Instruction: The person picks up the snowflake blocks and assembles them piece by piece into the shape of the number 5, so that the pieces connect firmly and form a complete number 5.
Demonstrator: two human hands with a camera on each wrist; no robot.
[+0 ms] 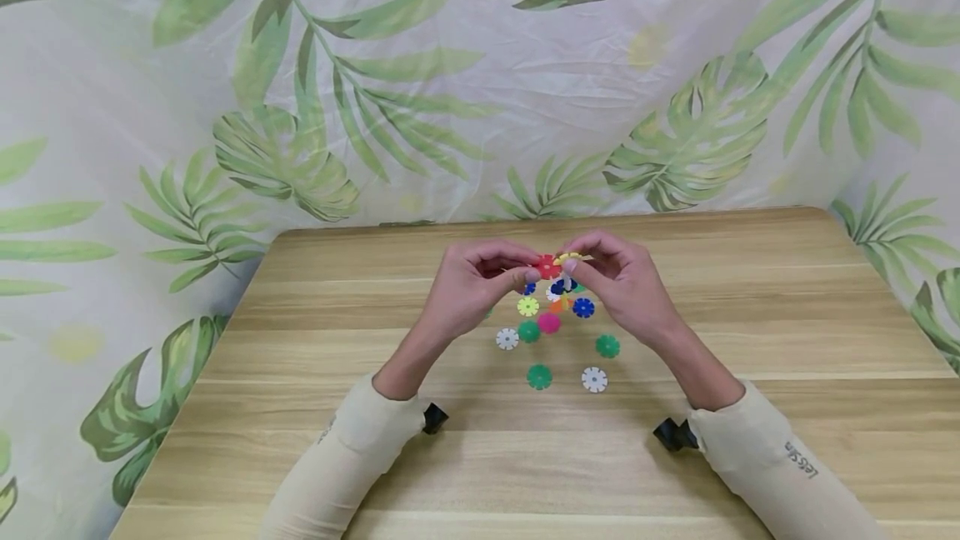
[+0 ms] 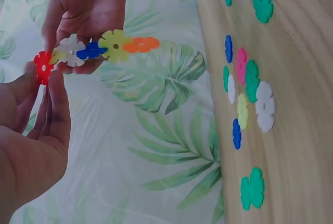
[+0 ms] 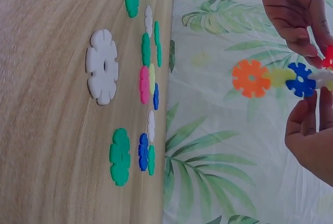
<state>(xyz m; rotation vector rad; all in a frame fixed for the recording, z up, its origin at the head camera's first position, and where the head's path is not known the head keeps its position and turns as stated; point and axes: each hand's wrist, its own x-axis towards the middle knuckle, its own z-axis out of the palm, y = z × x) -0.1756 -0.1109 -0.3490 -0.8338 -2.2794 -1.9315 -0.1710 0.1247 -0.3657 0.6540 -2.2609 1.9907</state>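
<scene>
Above the table, my left hand [image 1: 468, 290] pinches a red notched plastic disc [image 1: 547, 266] between thumb and fingers. My right hand [image 1: 626, 286] pinches a yellow notched disc [image 1: 572, 257] right beside the red one; the two discs meet at their edges. From that yellow disc a chain of joined discs hangs down. In the left wrist view it runs through a white disc [image 2: 72, 50], a blue disc [image 2: 92, 50] and another yellow disc [image 2: 115, 46] to an orange disc [image 2: 143, 44] at the free end. Fingers partly cover the red and first yellow discs.
Loose notched discs lie flat on the wooden table [image 1: 300, 407] below the hands, among them a pink disc [image 1: 549, 322], a white disc [image 1: 595, 380] and several green ones, such as a green disc [image 1: 539, 377]. A leaf-patterned cloth [image 1: 420, 90] hangs behind the table's far edge.
</scene>
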